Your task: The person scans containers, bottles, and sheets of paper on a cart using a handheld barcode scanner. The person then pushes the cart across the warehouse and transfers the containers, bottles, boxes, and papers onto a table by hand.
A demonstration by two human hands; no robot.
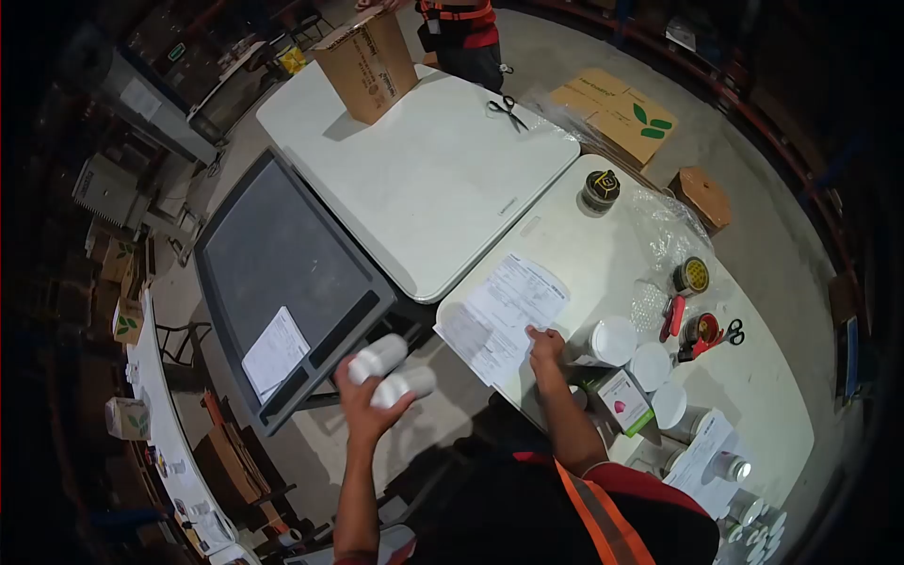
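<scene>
My left hand (369, 403) is closed around two white bottles, an upper bottle (379, 356) and a lower bottle (405, 386). They are slightly blurred, held over the gap between the grey cart and the white table. On the table, my right hand (546, 348) rests at the edge of printed papers (504, 315), a finger stretched out onto the sheet and nothing visible in its grasp. Just right of that hand stand a large white-lidded tub (612, 341) and a box with a pink picture (620, 403).
The grey cart (282, 235) carries a paper stack (276, 353). Scissors (508, 113) and a cardboard box (367, 66) lie on the far table, where another person (461, 38) stands. Bubble wrap (659, 221), tape rolls (692, 275), a red cutter (672, 318) and several white containers (749, 507) occupy the right side.
</scene>
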